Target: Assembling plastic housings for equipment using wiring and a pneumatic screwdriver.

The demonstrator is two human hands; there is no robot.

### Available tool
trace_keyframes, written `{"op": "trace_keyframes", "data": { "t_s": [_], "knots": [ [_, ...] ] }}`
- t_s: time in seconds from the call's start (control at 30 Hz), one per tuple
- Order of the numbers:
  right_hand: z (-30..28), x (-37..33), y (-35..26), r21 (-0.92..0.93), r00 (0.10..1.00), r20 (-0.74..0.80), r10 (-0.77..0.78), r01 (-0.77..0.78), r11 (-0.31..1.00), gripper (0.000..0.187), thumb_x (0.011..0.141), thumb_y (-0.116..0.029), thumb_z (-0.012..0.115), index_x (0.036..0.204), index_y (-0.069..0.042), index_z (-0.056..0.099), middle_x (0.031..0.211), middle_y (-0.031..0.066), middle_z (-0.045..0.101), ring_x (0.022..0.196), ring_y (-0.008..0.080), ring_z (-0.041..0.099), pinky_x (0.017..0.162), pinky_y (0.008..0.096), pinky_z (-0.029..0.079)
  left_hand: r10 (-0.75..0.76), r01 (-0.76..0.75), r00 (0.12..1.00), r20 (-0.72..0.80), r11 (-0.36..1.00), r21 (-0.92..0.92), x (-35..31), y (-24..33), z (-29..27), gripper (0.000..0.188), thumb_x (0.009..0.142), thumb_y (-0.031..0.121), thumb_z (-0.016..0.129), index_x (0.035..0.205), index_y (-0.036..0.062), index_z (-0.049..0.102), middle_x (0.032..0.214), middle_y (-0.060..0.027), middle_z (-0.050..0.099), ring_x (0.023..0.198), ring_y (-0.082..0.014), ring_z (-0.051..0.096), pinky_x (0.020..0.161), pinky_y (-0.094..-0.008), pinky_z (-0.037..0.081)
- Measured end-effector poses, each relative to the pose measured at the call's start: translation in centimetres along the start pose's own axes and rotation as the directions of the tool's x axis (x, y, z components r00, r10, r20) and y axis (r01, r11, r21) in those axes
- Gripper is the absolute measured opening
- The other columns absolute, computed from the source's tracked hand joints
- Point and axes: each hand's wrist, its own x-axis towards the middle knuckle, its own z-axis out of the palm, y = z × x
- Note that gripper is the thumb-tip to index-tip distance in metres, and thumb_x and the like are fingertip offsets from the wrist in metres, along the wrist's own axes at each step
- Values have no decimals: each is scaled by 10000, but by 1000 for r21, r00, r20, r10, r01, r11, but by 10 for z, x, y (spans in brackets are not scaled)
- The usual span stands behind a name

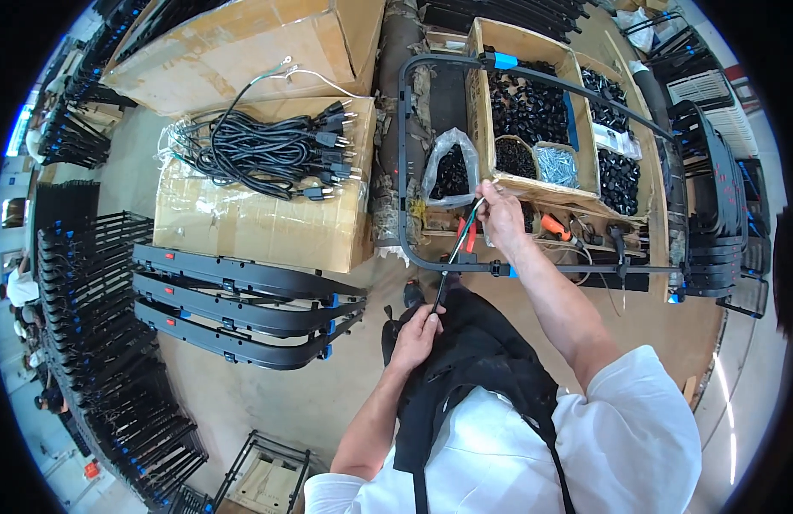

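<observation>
Stretched between my two hands is a black power cord (442, 287), its end stripped to thin green, white and black wires. My left hand (416, 339) is closed round the black sheath, low in front of the dark apron. With bent fingers, my right hand (500, 214) pinches the loose wires close to the near edge of the wooden parts box. A black tubular frame (404, 154) with blue tape lies on the bench around the box, and the wires pass above its near left corner. Where the cord runs below my left hand is hidden.
A bundle of black plug cords (259, 154) rests on a cardboard box (242, 224) at left. The wooden box (478, 103) holds black fittings and silver screws (557, 167). Nearby are a plastic bag (452, 171) and an orange-handled tool (555, 227). Black curved frame parts (242, 304) stack at left.
</observation>
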Motion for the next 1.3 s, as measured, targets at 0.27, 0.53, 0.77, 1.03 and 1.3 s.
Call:
{"op": "trace_keyframes", "data": {
  "t_s": [0.27, 0.53, 0.77, 1.03, 1.3],
  "knots": [
    [35, 10, -57, -116, 969, 243, -45, 75, 990, 439, 999, -364, 740, 1229, 7, 690, 927, 44, 696, 693, 87, 635, 569, 250, 502, -34, 21, 992, -124, 995, -101, 36, 24, 19, 274, 1137, 200, 470, 1290, 32, 623, 868, -13, 663, 670, -85, 552, 644, -264, 491],
    [46, 10, -17, -614, 780, 611, 135, 360, 703, 423, 977, -428, 639, 866, -29, 724, 768, 102, 716, 697, 232, 671, 660, 387, 530, -117, 12, 959, -259, 927, -375, 44, 64, 47, 276, 1154, 240, 463, 1227, 8, 594, 961, -77, 714, 864, -130, 661, 813, -293, 536],
    [60, 19, -9, -634, 725, 689, -12, 610, 475, 429, 981, -379, 594, 856, 29, 637, 797, 266, 655, 790, 444, 667, 724, 521, 494, -73, -21, 955, -289, 950, -310, 47, 51, 43, 243, 1116, 183, 557, 1084, -9, 702, 933, -68, 735, 836, -139, 680, 807, -280, 551],
    [61, 24, -59, -666, 577, 741, 342, 567, 485, 381, 925, -352, 660, 1062, -8, 748, 894, 243, 737, 800, 349, 726, 767, 447, 563, -87, -45, 936, -340, 931, -363, 56, 40, 43, 197, 1098, 157, 573, 1088, 1, 694, 946, -74, 737, 802, -145, 698, 775, -287, 556],
    [43, 98, -50, -678, 641, 732, -230, 656, -331, 189, 870, -172, 637, 733, -97, 743, 801, 163, 754, 804, 333, 752, 710, 481, 584, -60, -84, 948, -313, 901, -426, 56, 36, 39, 204, 1088, 165, 605, 1032, -9, 695, 937, -66, 740, 759, -123, 673, 744, -283, 567]
  ]
}}
